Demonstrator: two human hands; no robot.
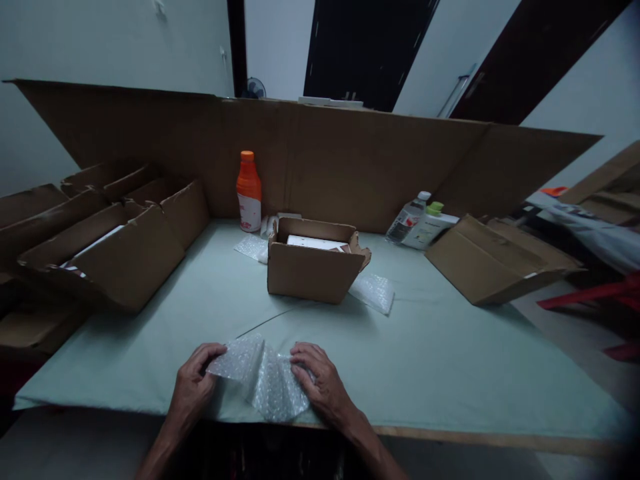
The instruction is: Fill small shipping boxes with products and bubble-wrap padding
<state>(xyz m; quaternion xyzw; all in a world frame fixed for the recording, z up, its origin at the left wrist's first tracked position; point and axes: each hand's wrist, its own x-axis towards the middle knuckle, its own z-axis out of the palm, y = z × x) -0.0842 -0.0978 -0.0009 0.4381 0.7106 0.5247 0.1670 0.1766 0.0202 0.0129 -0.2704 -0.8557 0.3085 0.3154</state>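
A crumpled sheet of clear bubble wrap (263, 377) lies at the near edge of the pale green table (440, 360). My left hand (193, 387) pinches its left corner, lifting it slightly. My right hand (320, 383) rests on the sheet's right side with fingers curled down on it. Beyond my hands stands a small open cardboard box (310, 270) with a white item inside.
An orange bottle (249, 191) stands at the back by the tall cardboard screen (350, 160). More bubble wrap pieces (373, 292) lie beside the small box. Open cartons (125, 253) crowd the left; a flattened carton (493, 267) and plastic bottles (410, 219) sit right.
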